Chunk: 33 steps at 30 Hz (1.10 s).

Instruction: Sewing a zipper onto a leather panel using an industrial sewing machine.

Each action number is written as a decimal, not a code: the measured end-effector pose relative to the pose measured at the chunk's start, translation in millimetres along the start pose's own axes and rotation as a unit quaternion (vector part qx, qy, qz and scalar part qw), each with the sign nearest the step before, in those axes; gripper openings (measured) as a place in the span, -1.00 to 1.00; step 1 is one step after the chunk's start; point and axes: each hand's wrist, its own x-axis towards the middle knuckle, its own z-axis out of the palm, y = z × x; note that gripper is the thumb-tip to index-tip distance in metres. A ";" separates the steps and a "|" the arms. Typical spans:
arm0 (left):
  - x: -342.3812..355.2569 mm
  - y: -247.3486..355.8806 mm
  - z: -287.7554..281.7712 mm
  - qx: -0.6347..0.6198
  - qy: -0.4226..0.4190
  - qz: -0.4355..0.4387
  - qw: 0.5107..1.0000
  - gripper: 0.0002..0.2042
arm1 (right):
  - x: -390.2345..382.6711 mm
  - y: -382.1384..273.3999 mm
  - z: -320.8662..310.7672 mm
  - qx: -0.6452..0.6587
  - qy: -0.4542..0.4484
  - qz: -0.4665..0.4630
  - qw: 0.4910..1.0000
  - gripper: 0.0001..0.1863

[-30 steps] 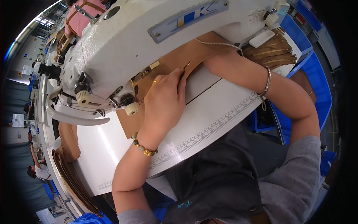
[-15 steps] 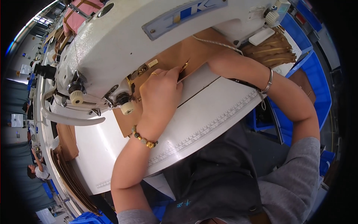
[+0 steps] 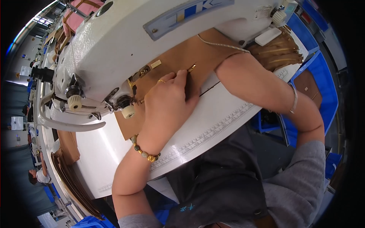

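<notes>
White sewing machine [image 3: 114, 49]: spans 10 to 1 o'clock; its arm overhangs the work and limits access from above.
White table [image 3: 110, 148]: runs from 8 to 2 o'clock beneath the machine; the surface looks smooth, so sheet material should slide readily.
Brown panel [image 3: 207, 57]: at 12 o'clock, under the machine's arm, curving at 1 o'clock. Judged light, thin and bendable, with enough body to hold a curve; creasing is the likelier damage. Sound hold: fingers flat on the face beside the opening, thumb at the near edge, support from below.
Right forearm [image 3: 258, 79]: enters from 3 o'clock, its far end passing under the brown panel; the right hand is hidden, its grip cannot be told.
Left hand [image 3: 167, 104]: just off centre toward 10 o'clock, fingers bent and close together on the brown panel, thumb apart toward the near edge; whether they pinch it cannot be told.
Gold metal piece [image 3: 192, 68]: at 12 o'clock, just beside the left fingertips; judged hard and slippery, better steadied through the surrounding material.
</notes>
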 end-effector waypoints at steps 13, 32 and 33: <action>-31.6 -14.1 18.6 0.060 0.065 0.111 0.990 -0.44 | 16.8 -27.4 48.8 0.163 0.143 -0.044 0.975 -0.46; -106.7 -88.2 -28.0 0.071 0.097 0.024 0.992 -0.59 | 34.8 -11.5 25.5 0.117 0.121 -0.066 0.983 -0.53; -106.5 -88.1 -28.0 0.048 0.098 0.022 0.994 -0.58 | 38.2 -15.0 19.9 0.077 0.121 -0.059 0.988 -0.55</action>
